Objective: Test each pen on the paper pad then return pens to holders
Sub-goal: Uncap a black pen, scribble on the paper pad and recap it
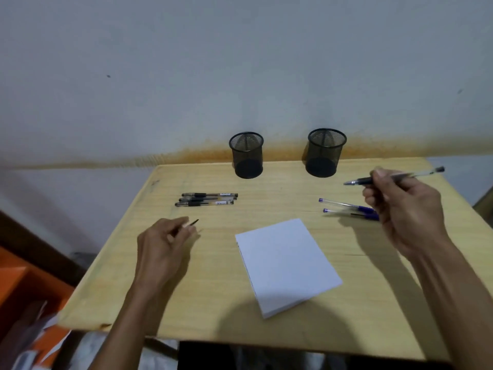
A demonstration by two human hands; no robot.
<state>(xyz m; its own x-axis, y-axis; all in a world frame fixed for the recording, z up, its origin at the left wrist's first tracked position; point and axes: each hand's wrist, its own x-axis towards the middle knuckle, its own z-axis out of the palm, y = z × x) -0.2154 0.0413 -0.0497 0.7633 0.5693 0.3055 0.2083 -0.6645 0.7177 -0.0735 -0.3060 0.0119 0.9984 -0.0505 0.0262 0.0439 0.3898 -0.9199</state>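
**Testing barely begun: one pen in hand, both holders empty**

Holding a clear-barrelled pen with a black grip (392, 178) pinched in our right hand (400, 209), uncapped tip pointing left above the pale wooden table (266, 188), we judge testing has hardly started. Our left hand (162, 241) pinches what looks like its small dark cap (194, 222). The white paper pad (286, 265) lies near centre, no marks visible. We count two black mesh holders (246, 156), far, both apparently empty; three black pens (206, 199) lying left; two blue pens (349, 209) lying right. All six pens await returning.
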